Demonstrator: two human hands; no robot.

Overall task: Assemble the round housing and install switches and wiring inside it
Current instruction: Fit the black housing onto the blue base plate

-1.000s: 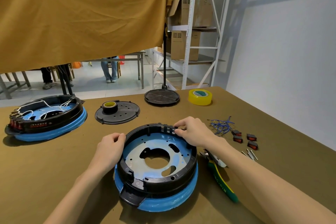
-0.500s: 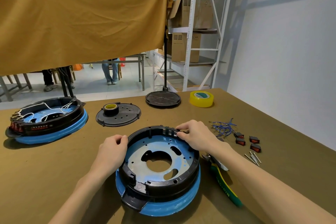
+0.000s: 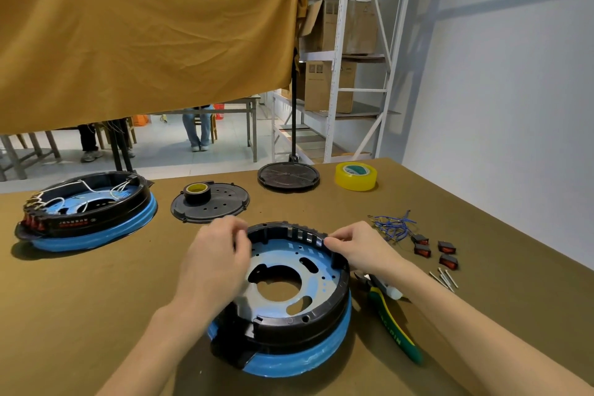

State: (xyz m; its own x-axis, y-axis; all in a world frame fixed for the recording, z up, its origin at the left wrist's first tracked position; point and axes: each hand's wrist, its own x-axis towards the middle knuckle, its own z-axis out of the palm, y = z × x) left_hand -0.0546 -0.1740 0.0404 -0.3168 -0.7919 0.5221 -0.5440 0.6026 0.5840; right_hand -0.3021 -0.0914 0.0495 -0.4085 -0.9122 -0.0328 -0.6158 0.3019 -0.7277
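Round housing (image 3: 289, 305) sits mid-table, left hand (image 3: 215, 264) covering its left rim, grip blurred, can't tell, right hand (image 3: 360, 247) pinching far rim; pliers (image 3: 392, 325), switches (image 3: 435, 252), blue wires (image 3: 390, 225), screws (image 3: 445, 280) lie right.

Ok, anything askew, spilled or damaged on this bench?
Nothing stands out. Both hands hold the black ring seated on the blue base; switches, blue wires, screws and cutters lie loose but tidy alongside.
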